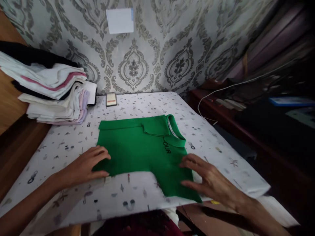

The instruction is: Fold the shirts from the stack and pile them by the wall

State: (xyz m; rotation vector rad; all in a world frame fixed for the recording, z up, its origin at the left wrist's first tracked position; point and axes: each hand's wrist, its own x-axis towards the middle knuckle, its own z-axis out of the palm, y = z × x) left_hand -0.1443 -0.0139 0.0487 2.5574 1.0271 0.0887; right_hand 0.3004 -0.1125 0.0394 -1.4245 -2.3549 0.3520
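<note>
A green shirt [133,147] lies partly folded on the patterned white cloth. Its far side is turned over along a straight strip, with a sleeve folded back on top. The collar [177,133] points right, and dark letters are printed beside it. At the shirt's near left corner is my left hand [90,164], thumb and fingers apart. My right hand [208,175] is over the near sleeve, which spreads toward the front edge. Its fingers are bent, with a gap between them and the thumb. Whether either hand's fingertips press on the fabric is hard to tell.
A stack of folded clothes [59,91] stands at the back left. A small framed card [111,99] lies near the wall, and a white paper [120,21] hangs above. On the right, a white cable [221,89] runs over a dark red table [209,98].
</note>
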